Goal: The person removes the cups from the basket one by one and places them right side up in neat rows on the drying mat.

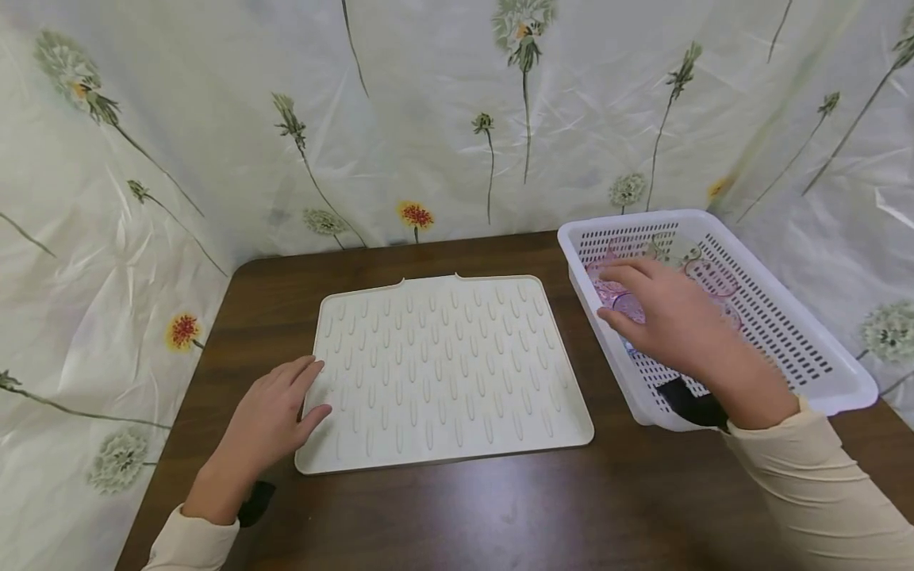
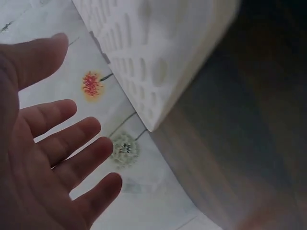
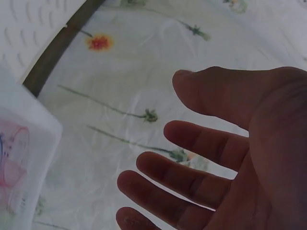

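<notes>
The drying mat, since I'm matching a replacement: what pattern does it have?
The off-white drying mat bears staggered rows of narrow ovals, shown best in the head view.

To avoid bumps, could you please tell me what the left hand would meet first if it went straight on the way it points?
Probably the white, rectangular, ridged mat, at its left edge; height is unclear, so the left hand might pass above it.

The tabletop (image 1: 500,515) is dark brown with faint wood grain, and a soft shine shows between the left grip (image 1: 274,412) and the right grip (image 1: 674,321), on the near side. Just right of the left grip lies an off-white mat (image 1: 446,373), ridged all over. Below the right grip sits a white slotted basket (image 1: 793,317), seemingly flat, though its underside is hidden.
</notes>
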`<state>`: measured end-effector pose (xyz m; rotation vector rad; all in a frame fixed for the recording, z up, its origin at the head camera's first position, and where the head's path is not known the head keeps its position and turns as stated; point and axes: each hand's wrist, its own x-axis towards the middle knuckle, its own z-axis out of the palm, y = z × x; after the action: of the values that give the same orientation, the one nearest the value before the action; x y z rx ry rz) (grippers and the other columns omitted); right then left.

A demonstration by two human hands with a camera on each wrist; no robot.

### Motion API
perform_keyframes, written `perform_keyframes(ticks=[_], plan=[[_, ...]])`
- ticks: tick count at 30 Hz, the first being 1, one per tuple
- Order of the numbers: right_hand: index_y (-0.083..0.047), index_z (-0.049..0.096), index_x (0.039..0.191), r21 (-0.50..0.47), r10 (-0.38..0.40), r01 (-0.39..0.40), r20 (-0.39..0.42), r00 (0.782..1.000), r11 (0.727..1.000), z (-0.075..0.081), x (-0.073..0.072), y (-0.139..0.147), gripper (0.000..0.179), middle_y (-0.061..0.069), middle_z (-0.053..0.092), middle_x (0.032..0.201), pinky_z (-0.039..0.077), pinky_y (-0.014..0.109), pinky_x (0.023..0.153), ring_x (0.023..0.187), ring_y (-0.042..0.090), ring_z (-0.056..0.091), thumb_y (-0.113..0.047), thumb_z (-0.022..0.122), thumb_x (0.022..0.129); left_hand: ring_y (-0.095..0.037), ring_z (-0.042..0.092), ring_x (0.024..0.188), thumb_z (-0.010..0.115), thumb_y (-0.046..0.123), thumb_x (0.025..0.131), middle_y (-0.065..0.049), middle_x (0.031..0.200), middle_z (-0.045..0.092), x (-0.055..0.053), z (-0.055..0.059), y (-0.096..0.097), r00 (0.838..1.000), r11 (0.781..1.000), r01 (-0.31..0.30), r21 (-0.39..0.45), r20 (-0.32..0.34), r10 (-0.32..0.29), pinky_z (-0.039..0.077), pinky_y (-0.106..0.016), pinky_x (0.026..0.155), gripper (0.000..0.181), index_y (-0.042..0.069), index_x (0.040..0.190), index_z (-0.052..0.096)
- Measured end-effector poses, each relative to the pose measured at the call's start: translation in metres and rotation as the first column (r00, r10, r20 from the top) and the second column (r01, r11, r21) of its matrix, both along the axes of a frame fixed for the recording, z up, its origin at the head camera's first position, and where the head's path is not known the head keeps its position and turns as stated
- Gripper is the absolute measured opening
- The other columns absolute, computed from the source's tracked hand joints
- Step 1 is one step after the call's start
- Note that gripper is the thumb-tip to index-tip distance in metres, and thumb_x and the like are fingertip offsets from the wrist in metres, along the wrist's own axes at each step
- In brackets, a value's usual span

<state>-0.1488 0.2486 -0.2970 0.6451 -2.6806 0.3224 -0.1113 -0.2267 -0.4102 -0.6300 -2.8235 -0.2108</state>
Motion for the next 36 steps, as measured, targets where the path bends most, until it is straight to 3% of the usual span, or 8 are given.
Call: perform_keyframes(ticks=[3, 8, 15, 19, 23, 27, 36], plan=[[0.001, 0.064, 0.124, 0.053, -0.028, 0.024, 0.069, 0.997, 0.998, 0.004, -0.001, 0.021, 0.048, 0.025, 0.064, 0.123, 0.048, 0.061, 0.094, 0.111, 0.046, 0.061, -0.016, 0.080, 0.082, -0.042, 0.059, 0.124, 0.079, 0.034, 0.084, -0.023, 0.141, 0.056, 0.002, -0.003, -0.007, 0.993, 1.000, -0.012, -0.006, 0.118, 0.013, 0.050, -0.057, 0.098, 0.071, -0.002, 0.139, 0.052], [-0.002, 0.064, 0.125, 0.098, -0.077, 0.062, 0.162, 0.984, 0.993, 0.006, -0.003, 0.059, 0.050, 0.024, 0.062, 0.126, 0.047, 0.063, 0.096, 0.117, 0.045, 0.058, -0.019, 0.081, 0.081, -0.047, 0.050, 0.132, 0.081, 0.047, 0.077, -0.026, 0.152, 0.043, 0.005, -0.010, -0.013, 0.946, 0.999, -0.040, 0.015, 0.321, 0.033, 0.046, -0.059, 0.102, 0.095, -0.001, 0.148, 0.041], [-0.002, 0.063, 0.125, 0.103, -0.147, 0.127, 0.227, 0.963, 0.987, -0.001, -0.007, 0.104, 0.047, 0.027, 0.059, 0.129, 0.047, 0.068, 0.090, 0.115, 0.049, 0.057, -0.021, 0.078, 0.085, -0.048, 0.043, 0.138, 0.083, 0.056, 0.070, -0.025, 0.158, 0.034, 0.009, -0.016, -0.016, 0.890, 0.998, -0.033, 0.049, 0.456, 0.007, 0.044, -0.060, 0.105, 0.106, 0.003, 0.151, 0.040], [0.003, 0.060, 0.127, 0.129, -0.200, 0.172, 0.244, 0.949, 0.977, -0.006, -0.009, 0.123, 0.051, 0.032, 0.060, 0.124, 0.052, 0.066, 0.082, 0.105, 0.050, 0.060, -0.024, 0.076, 0.086, -0.048, 0.044, 0.137, 0.083, 0.059, 0.069, -0.025, 0.158, 0.034, 0.012, -0.018, -0.019, 0.883, 0.998, -0.028, 0.054, 0.469, -0.001, 0.045, -0.060, 0.103, 0.105, 0.005, 0.150, 0.042], [0.005, 0.060, 0.125, 0.112, -0.219, 0.196, 0.267, 0.938, 0.974, -0.014, -0.014, 0.137, 0.050, 0.034, 0.061, 0.118, 0.055, 0.064, 0.076, 0.098, 0.050, 0.062, -0.022, 0.076, 0.086, -0.047, 0.044, 0.137, 0.084, 0.058, 0.068, -0.024, 0.158, 0.034, 0.014, -0.022, -0.022, 0.890, 0.998, -0.027, 0.058, 0.457, -0.002, 0.046, -0.060, 0.102, 0.104, 0.005, 0.149, 0.044], [0.006, 0.060, 0.125, 0.092, -0.227, 0.208, 0.303, 0.926, 0.974, -0.021, -0.021, 0.147, 0.049, 0.034, 0.063, 0.117, 0.055, 0.064, 0.078, 0.099, 0.049, 0.062, -0.022, 0.074, 0.088, -0.046, 0.043, 0.138, 0.083, 0.059, 0.068, -0.022, 0.159, 0.034, 0.016, -0.025, -0.024, 0.895, 0.997, -0.038, 0.066, 0.447, 0.004, 0.045, -0.060, 0.102, 0.104, 0.004, 0.148, 0.045], [0.009, 0.053, 0.132, 0.085, -0.240, 0.226, 0.453, 0.859, 0.970, -0.028, -0.030, 0.160, 0.054, 0.039, 0.057, 0.122, 0.059, 0.053, 0.066, 0.099, 0.056, 0.062, -0.027, 0.067, 0.094, -0.044, 0.040, 0.140, 0.082, 0.060, 0.069, -0.019, 0.161, 0.031, 0.017, -0.028, -0.025, 0.891, 0.995, -0.053, 0.090, 0.455, 0.006, 0.044, -0.061, 0.103, 0.103, 0.005, 0.148, 0.046]])
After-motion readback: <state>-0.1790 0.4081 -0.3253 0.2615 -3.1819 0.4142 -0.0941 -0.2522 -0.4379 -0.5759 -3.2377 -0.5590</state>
